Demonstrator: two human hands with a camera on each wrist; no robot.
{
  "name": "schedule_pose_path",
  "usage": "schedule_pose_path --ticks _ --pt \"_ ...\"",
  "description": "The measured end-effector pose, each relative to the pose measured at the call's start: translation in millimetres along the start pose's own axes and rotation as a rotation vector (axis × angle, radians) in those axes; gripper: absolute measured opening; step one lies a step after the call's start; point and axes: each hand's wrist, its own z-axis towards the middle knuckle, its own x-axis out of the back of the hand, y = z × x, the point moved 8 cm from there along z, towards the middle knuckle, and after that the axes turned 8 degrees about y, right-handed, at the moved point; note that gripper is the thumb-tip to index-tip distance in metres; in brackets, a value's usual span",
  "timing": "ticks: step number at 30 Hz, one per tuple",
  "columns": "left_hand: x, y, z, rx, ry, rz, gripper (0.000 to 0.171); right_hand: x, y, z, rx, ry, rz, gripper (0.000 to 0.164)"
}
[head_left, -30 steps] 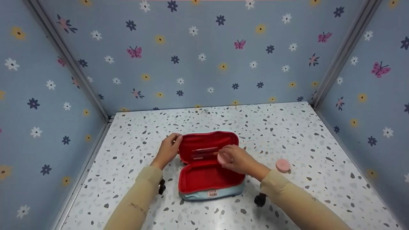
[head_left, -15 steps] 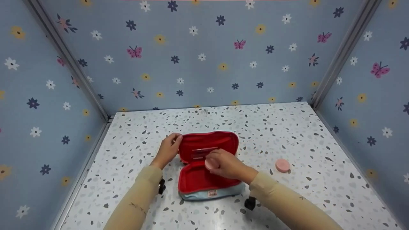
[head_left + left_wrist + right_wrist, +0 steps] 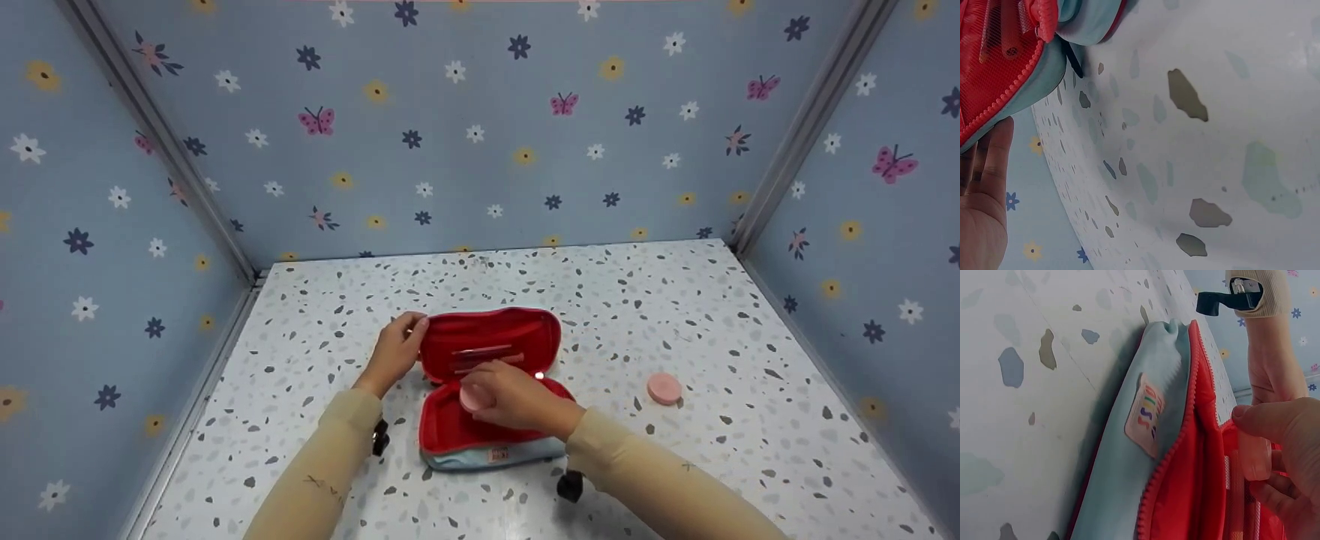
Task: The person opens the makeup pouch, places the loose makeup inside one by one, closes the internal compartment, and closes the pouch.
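A light-blue pencil case with red lining lies unzipped on the table, its lid raised at the back. My left hand holds the lid's left edge; in the left wrist view its fingers lie against the blue outside. Over the lower compartment, my right hand pinches a small pink round, puck-like piece between thumb and fingers. The right wrist view shows this pink piece from its side, slightly see-through. Slim stick-shaped items sit behind red mesh in the lid.
A similar pink round piece lies on the speckled white table to the right of the case. Flower-patterned panels enclose the table at the back and both sides. A black strap hangs below the right wrist.
My right hand has moved left and slightly down with the pink round piece, from the case's right side to over the middle-left of its lower compartment. The left hand stays at the lid.
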Motion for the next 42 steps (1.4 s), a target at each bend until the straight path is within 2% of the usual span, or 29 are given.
schedule_pose_path --ticks 12,22,28,36,42 --pt "0.3 -0.6 -0.2 0.006 -0.001 0.019 0.030 -16 -6 0 0.020 -0.027 -0.001 0.040" --pt "-0.1 0.2 -0.8 0.016 -0.020 0.004 0.030 -33 0 -1 0.023 -0.068 -0.005 0.033" --pt "-0.2 -1.4 -1.6 0.025 -0.023 -0.004 0.030 -38 2 -3 -0.007 -0.086 0.015 0.030" --pt "-0.4 -1.0 -0.8 0.023 -0.015 0.006 0.030 -37 -1 -1 0.055 -0.063 0.013 0.021" --pt "0.2 -1.4 -1.0 0.027 -0.006 0.007 0.029 -26 0 -4 0.053 -0.044 0.029 0.029"
